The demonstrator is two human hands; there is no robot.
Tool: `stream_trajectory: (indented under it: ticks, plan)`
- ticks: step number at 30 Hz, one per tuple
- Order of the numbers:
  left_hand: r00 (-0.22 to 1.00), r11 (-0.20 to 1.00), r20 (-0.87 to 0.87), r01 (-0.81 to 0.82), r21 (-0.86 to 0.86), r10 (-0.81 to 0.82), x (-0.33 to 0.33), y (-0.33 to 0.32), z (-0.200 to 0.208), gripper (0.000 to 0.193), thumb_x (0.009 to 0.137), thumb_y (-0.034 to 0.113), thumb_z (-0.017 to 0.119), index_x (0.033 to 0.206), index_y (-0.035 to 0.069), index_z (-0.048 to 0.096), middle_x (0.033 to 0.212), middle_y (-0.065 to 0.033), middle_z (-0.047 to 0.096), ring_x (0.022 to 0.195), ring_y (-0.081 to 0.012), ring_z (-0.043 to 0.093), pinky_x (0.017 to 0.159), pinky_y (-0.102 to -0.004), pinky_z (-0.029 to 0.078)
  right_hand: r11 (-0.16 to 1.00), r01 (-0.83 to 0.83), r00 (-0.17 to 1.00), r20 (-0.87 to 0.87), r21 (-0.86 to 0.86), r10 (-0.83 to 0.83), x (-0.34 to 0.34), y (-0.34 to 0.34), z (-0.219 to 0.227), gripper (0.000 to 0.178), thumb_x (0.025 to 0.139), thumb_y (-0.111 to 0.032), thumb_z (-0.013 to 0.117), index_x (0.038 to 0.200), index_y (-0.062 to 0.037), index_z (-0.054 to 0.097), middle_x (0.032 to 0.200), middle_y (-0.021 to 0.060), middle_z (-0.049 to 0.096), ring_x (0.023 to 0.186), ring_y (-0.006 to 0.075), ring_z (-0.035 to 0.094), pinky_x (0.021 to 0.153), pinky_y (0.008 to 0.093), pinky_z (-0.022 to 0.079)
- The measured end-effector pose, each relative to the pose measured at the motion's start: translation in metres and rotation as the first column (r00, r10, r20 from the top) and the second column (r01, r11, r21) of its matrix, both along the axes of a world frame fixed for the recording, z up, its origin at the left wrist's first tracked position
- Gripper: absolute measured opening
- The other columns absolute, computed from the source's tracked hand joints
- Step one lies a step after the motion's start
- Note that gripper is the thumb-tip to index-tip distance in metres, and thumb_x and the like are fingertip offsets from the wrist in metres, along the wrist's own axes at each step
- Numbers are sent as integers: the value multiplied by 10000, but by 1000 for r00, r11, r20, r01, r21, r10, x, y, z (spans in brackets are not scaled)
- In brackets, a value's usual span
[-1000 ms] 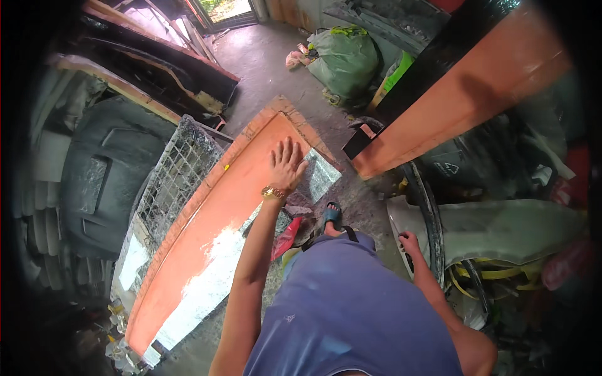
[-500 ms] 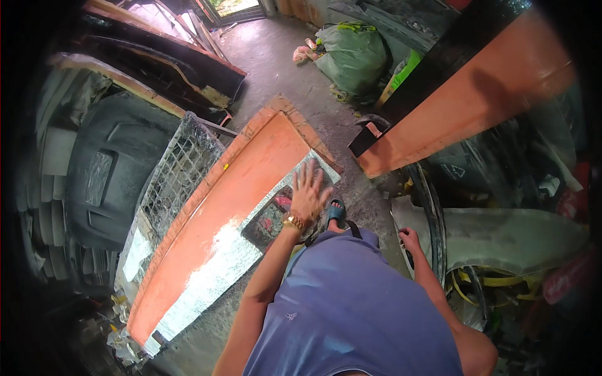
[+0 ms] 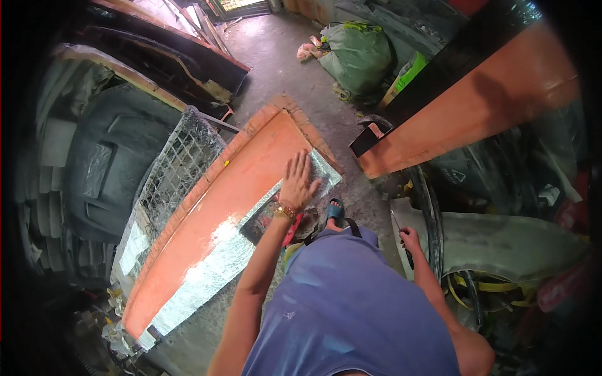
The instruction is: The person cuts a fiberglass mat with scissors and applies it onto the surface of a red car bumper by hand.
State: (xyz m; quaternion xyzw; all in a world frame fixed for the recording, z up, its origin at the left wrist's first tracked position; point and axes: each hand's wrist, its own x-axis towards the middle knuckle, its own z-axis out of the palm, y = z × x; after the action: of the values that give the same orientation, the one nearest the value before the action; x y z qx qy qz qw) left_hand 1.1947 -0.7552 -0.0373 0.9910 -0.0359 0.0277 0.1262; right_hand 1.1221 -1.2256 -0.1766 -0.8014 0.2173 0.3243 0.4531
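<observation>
My left hand (image 3: 298, 182), with a gold-coloured watch at its wrist, lies flat with fingers stretched on a long curved orange panel (image 3: 241, 169). It rests around the inner edge of the shiny silvery textured strip (image 3: 216, 269) running along the panel's near side. The hand and wrist partly cover a rectangular opening in that strip. Off to the right, my right hand (image 3: 411, 239) is closed around a thin, pointed metal tool (image 3: 396, 219); its exact kind is too small to make out. It is held away from the panel, beside a grey curved part (image 3: 501, 238).
A mesh grille panel (image 3: 179, 153) and dark moulded panels (image 3: 125, 150) stand at the left. Another orange panel (image 3: 464, 119) with a black side slants in from the upper right. A full green sack (image 3: 357, 59) sits on the concrete floor (image 3: 269, 47) farther away.
My left hand has slid slightly left across the panel, its fingers now closer together. My right hand has turned a little, and the thin tool's metal shows more clearly, pointing up and away.
</observation>
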Motion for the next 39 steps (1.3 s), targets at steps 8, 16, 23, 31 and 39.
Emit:
stream_trajectory:
  ticks: [8,16,23,31,39]
  plan:
    - [995,993,-80,48,-104,-56,-28,-37,21,723,969,477,457,1487,-8,317,1595,-160,233,1487,-314,184,1205,-482,121,1000,-13,999,-35,-26,12,-2,-1,-9,272,827,-123,611,1070,-11,657,835,80,664,569,154,606,445,309,475]
    - [1000,999,-11,-25,-25,25,11,-3,4,759,975,499,426,1497,-29,270,1600,-180,204,1491,-322,164,1208,-471,97,999,-39,999,6,3,39,13,9,-3,260,828,-125,615,1059,-11,650,818,79,659,566,152,603,444,311,473]
    - [984,983,-102,134,-125,-147,-43,-57,13,732,974,481,433,1469,-48,325,1589,-206,215,1487,-339,174,1205,-490,101,999,-21,1000,3,-25,21,4,4,0,257,814,-125,635,1034,7,661,769,80,654,585,160,610,490,319,475]
    - [970,960,33,-234,-152,241,9,-28,7,746,973,486,437,1476,-51,314,1599,-188,201,1499,-327,130,1206,-484,90,998,-56,998,-21,-10,56,18,16,10,259,821,-135,617,1039,-3,661,795,83,656,579,165,613,478,324,482]
    - [972,970,57,-219,-106,226,9,-41,-6,800,960,532,426,1480,-62,298,1610,-184,166,1504,-334,91,1203,-504,70,996,-92,995,-36,13,93,25,9,0,277,824,-144,616,1064,-10,647,831,96,661,578,179,628,471,331,488]
